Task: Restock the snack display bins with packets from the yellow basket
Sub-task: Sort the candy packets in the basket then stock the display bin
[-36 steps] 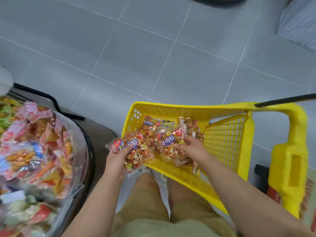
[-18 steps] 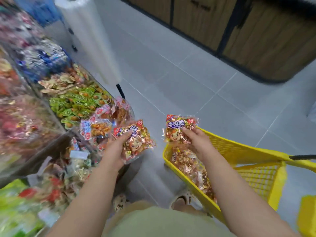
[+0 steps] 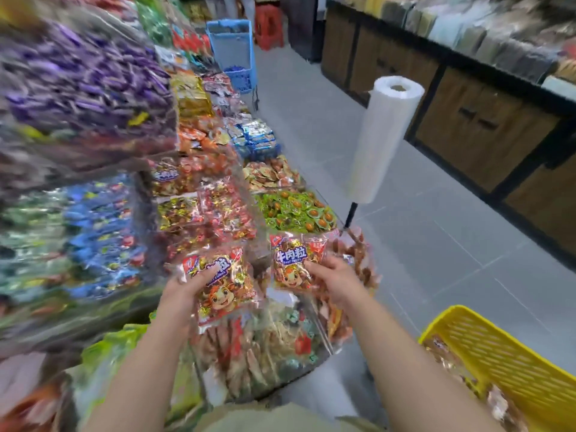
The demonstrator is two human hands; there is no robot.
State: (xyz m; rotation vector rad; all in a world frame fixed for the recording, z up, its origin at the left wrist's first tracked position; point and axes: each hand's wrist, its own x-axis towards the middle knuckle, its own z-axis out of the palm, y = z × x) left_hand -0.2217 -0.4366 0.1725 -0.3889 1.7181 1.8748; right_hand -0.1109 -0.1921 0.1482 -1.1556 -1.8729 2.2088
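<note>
1. In the middle of the frame, low down, two snack packets are held up over the snack display bins. The left grip holds the left packet, with the thumb on its front. The right grip pinches the right packet by its side.
2. Both packets are up in the air, just beside each other, and not yet in any bin.
3. Right under them is a bin of long brown snacks. A bin of green packets sits further up the frame. I cannot tell which bin these two belong in.
4. The yellow basket is at the lower right of the frame. It has more packets in it, so I think much of the job is left.
5. What could go wrong: the packets look shiny and slippery, so one could slide out and land in the wrong bin or on the floor. The bins are heaped high, so a packet dropped on top could roll off.
6. A roll of plastic bags stands on a pole at the right. A swinging arm could bump it.
</note>
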